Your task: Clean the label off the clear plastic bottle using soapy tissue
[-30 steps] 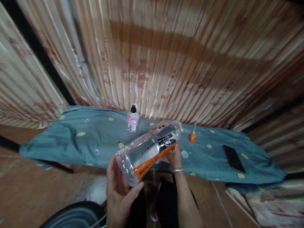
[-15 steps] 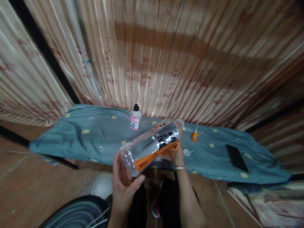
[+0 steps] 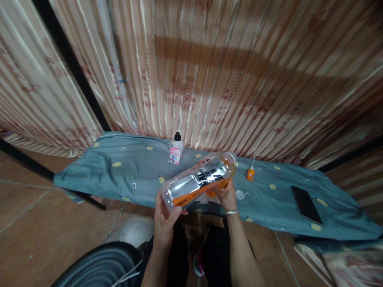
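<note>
Striped satin curtains (image 3: pixel 209 79) closed off the back of the scene, above a tiled floor (image 3: pixel 44 223) and a low surface under a blue cloth (image 3: pixel 134 175).

Nearest the camera, the left hand (image 3: pixel 166 223) cupped the base of a clear bottle (image 3: pixel 197 181), thumb curled round its bottom edge. The right hand (image 3: pixel 226 195), a bangle on its wrist, gripped the bottle from below near the shoulder. Both hands were closed on it. The bottle lay almost on its side, tilted up toward the far right, held over the near edge of the cloth and not touching it.

Against the pictures from a second before, the bottle had moved away from the camera and now looked smaller, its base lower on the left. The grips looked the same: left at the base, right near the neck. As a judgement, the bottle was only being turned and carried, not set down.

Just past the right hand a white cap (image 3: pixel 239 194) lay on the cloth, and beyond it a small orange nozzle (image 3: pixel 250 172). Farther back a little pink-labelled bottle (image 3: pixel 176 150) stood upright near the curtains. Well to the right lay a dark phone (image 3: pixel 306 199).
</note>
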The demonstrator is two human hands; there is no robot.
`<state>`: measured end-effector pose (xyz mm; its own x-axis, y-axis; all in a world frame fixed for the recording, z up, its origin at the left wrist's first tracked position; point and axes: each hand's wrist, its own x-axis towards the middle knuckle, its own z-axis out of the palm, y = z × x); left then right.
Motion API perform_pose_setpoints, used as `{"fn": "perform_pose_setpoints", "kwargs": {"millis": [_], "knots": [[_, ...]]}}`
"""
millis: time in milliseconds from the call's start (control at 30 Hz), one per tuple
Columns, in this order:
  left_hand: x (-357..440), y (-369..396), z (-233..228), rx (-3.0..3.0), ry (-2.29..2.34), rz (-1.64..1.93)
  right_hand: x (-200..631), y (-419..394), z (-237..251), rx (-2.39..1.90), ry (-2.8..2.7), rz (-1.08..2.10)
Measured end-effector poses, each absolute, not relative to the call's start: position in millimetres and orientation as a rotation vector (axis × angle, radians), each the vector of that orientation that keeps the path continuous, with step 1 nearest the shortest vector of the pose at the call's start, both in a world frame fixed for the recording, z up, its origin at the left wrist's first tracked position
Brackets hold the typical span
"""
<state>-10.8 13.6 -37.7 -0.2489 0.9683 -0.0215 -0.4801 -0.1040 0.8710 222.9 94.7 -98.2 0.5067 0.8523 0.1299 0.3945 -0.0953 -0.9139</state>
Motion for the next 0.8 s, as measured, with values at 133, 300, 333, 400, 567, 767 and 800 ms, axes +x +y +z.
{"fn": "perform_pose_setpoints", "kwargs": {"millis": [133,300,333,400,567,767,800], "knots": [[-9,18,-45,0.658,0.938,1.564,223,95,-96,-1.697,-1.082,0.524],[-5,23,-57,0.565,0.873,1.497,222,95,-94,-1.691,-1.072,0.532],[-4,24,-59,0.550,0.855,1.484,222,96,-94,-1.688,-1.069,0.535],[-3,26,-64,0.524,0.814,1.447,222,96,-95,-1.673,-1.058,0.544],[-1,31,-70,0.454,0.730,1.373,220,95,-96,-1.636,-1.069,0.564],[-1,38,-66,0.431,0.652,1.416,219,96,-99,-1.630,-1.085,0.536],[-2,39,-65,0.433,0.641,1.418,220,96,-99,-1.638,-1.109,0.515]]}}
